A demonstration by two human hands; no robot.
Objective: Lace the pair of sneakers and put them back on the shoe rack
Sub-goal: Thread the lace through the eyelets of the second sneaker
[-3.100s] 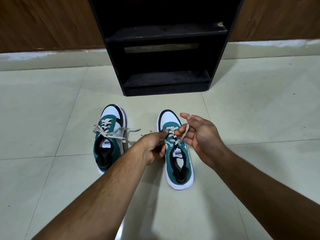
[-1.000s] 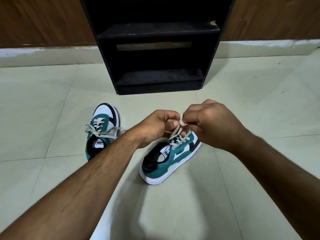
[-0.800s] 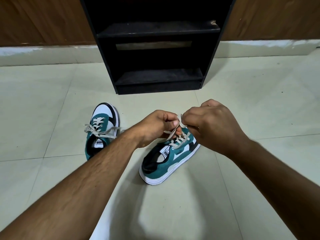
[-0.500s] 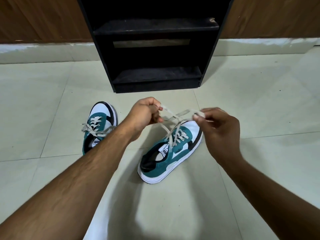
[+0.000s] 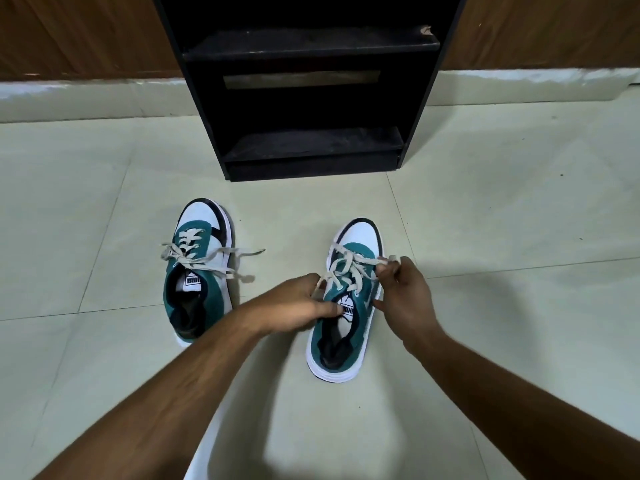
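Two teal, white and black sneakers stand on the tiled floor, toes toward the rack. The left sneaker (image 5: 199, 268) has its beige lace tied loosely, the ends trailing to the right. The right sneaker (image 5: 346, 299) stands upright between my hands. My left hand (image 5: 298, 303) grips its left side at the tongue and pinches a lace end. My right hand (image 5: 403, 289) pinches the other end of the lace (image 5: 349, 268) at the shoe's right side. The black shoe rack (image 5: 311, 81) stands straight ahead with bare shelves.
A wooden wall (image 5: 69, 32) with a pale skirting strip runs behind the rack. Pale floor tiles (image 5: 502, 209) spread to both sides and toward me.
The right sneaker, tilted and angled to the right before, now stands flat with its toe toward the rack. Both hands have come down from pulling the lace ends apart to the shoe's sides.
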